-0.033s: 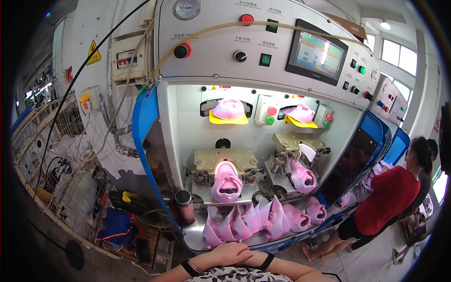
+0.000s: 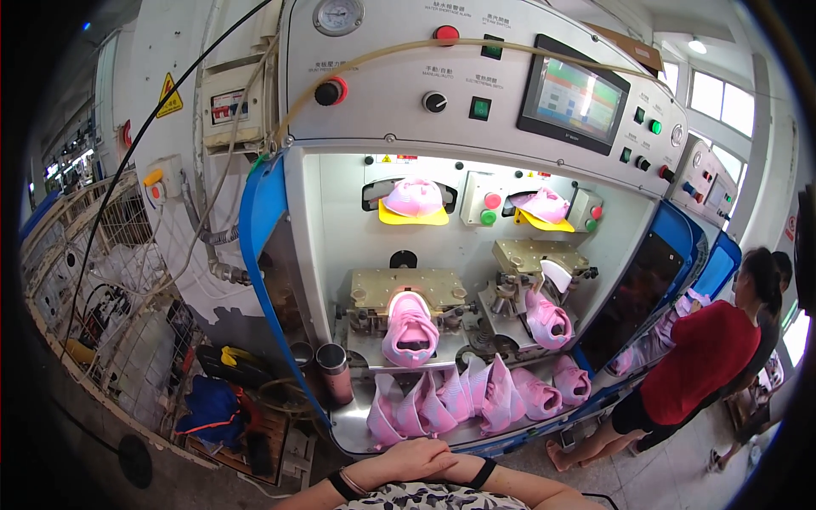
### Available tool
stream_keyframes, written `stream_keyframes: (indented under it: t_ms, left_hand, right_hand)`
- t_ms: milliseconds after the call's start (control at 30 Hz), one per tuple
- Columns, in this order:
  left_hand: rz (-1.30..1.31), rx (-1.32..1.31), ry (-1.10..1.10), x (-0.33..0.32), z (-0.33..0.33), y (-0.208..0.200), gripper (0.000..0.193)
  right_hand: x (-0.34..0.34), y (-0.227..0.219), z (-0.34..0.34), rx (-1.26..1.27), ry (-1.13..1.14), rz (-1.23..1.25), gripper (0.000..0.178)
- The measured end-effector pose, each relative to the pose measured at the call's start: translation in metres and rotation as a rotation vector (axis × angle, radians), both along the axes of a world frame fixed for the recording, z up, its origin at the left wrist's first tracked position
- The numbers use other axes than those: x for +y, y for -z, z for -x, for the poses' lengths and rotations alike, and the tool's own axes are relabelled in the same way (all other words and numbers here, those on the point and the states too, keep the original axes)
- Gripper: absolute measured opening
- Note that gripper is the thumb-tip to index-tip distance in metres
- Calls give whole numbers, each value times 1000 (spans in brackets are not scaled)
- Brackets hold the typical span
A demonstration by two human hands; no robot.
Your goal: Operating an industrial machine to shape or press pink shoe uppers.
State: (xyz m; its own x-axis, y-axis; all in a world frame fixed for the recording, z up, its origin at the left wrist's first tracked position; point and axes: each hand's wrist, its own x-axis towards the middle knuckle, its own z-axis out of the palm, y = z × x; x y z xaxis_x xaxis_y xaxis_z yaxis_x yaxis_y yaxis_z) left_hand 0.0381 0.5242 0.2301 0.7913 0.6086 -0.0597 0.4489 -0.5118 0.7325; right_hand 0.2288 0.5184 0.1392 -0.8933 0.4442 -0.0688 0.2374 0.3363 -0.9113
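Observation:
My left hand point(image 2: 406, 461) rests at the bottom middle, laid across my right hand point(image 2: 463, 467) with its fingers lying flat. The right hand's fingers are mostly hidden beneath it. Just beyond them, on the machine's metal ledge point(image 2: 353, 425), stands a row of pink shoe uppers point(image 2: 387, 418). Further in, one pink shoe upper point(image 2: 410, 333) sits on the left lower fixture, toe inward. Another pink upper point(image 2: 548, 321) sits on the right fixture, with a pale tongue-like flap standing up. Above these, two more pink pieces point(image 2: 416, 195) with yellow edges are fitted on upper moulds.
A metal tumbler point(image 2: 335, 374) stands at the ledge's left end. Red and green buttons point(image 2: 491, 201) lie inside the lit bay, below a panel with a touchscreen point(image 2: 574, 98). Left are a wire cage point(image 2: 110, 365) and a blue cloth point(image 2: 211, 412). A person in red point(image 2: 701, 361) stands right.
My hands and the pink uppers stay as they were. At the far right, a bystander's leg in the background has shifted slightly.

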Motion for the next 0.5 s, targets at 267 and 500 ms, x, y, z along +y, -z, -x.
stream_keyframes:
  t_ms: [267, 500]
  left_hand:
    - [4, 0, -5, 0, 0, 1, 48]
    - [1, 17, -11, 0, -2, 2, 48]
  right_hand:
    - [3, -8, 5, -29, 23, 262, 46]
    - [4, 2, -1, -199, -8, -30, 46]
